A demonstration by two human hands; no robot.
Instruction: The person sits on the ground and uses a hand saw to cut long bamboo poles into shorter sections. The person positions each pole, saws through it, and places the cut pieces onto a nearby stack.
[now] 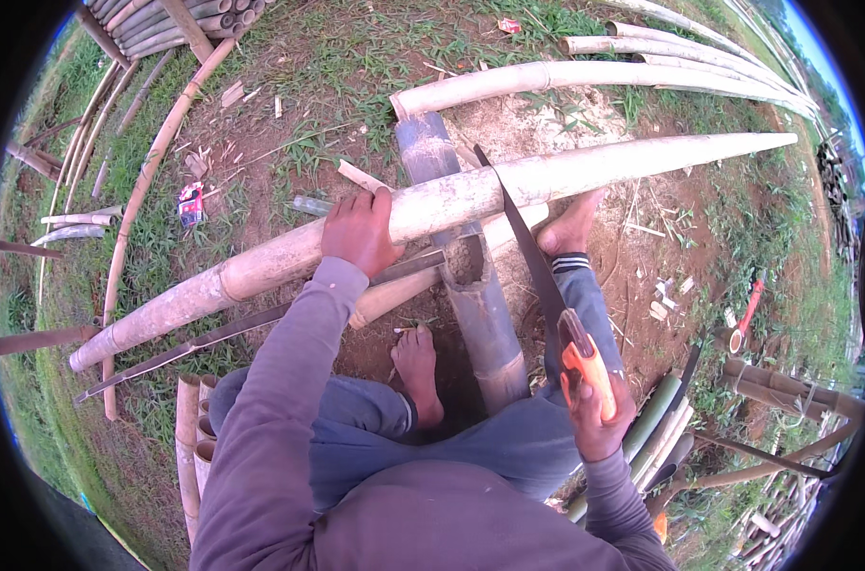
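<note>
A long pale bamboo pole (451,205) lies crosswise in front of me, over a thicker dark bamboo piece (485,328). My left hand (356,228) presses down on the pole left of the middle, its fingers wrapped over the top. In my right hand (602,416), closed round the orange handle, is a handsaw (535,257). The saw's dark blade crosses the pole to the right of my left hand, its tip past the far side. Whether the teeth sit in a cut I cannot tell.
Beneath the pole lie another pale bamboo length (394,297) and a long thin dark strip (189,347). More bamboo poles (680,52) lie at the far right. Short bamboo tubes (204,447) stand by my left leg. A red-handled tool (748,314) lies on the right.
</note>
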